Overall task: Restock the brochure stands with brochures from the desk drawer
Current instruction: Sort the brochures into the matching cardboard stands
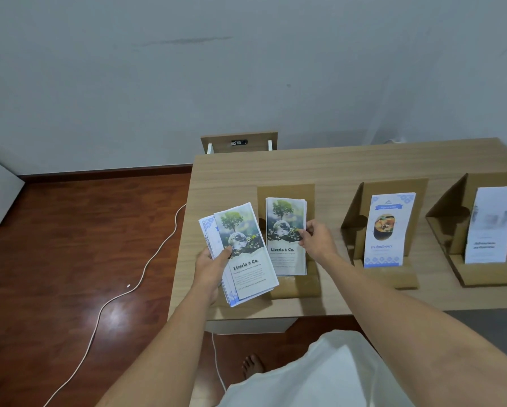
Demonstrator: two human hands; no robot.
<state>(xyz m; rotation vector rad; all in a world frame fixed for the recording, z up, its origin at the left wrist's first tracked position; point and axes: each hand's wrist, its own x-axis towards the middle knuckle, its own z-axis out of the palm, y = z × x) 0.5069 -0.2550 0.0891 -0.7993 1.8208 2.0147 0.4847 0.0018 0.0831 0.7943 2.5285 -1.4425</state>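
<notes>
Three cardboard brochure stands sit on the wooden desk (pixel 319 168). My left hand (pixel 211 268) grips a fanned stack of brochures (pixel 246 259), a tree-and-globe "Liceria & Co." one on top, held over the desk's left front corner. My right hand (pixel 315 239) pinches the right edge of several matching brochures (pixel 286 230) standing upright in the left stand (pixel 287 286). The middle stand (pixel 393 277) holds a blue-patterned food brochure (pixel 388 230). The right stand (pixel 490 274) holds a pale, blurred brochure (pixel 491 227).
A white cable (pixel 146 265) runs across the dark wood floor left of the desk. A small wooden shelf (pixel 239 141) stands against the wall behind the desk. The desk's front edge is just below the stands. My bare foot (pixel 253 365) is under it.
</notes>
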